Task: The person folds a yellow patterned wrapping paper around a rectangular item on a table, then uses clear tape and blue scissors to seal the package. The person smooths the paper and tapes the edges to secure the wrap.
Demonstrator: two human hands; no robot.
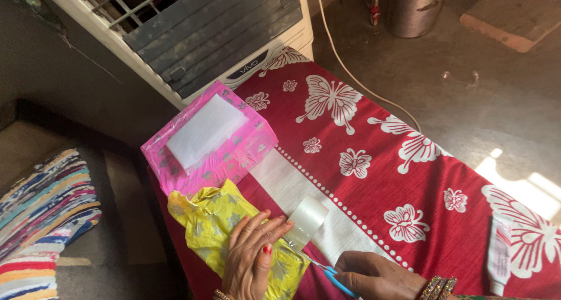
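We are pinning the clear tape roll [306,219] on the yellow package [217,225] with our left hand [248,259], while our right hand [374,276], just right, is gripping blue-handled scissors [333,275] pointing toward it.

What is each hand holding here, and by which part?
Left hand holds a clear tape roll by its rim, over yellow wrapping. Right hand grips blue-handled scissors by the handles.
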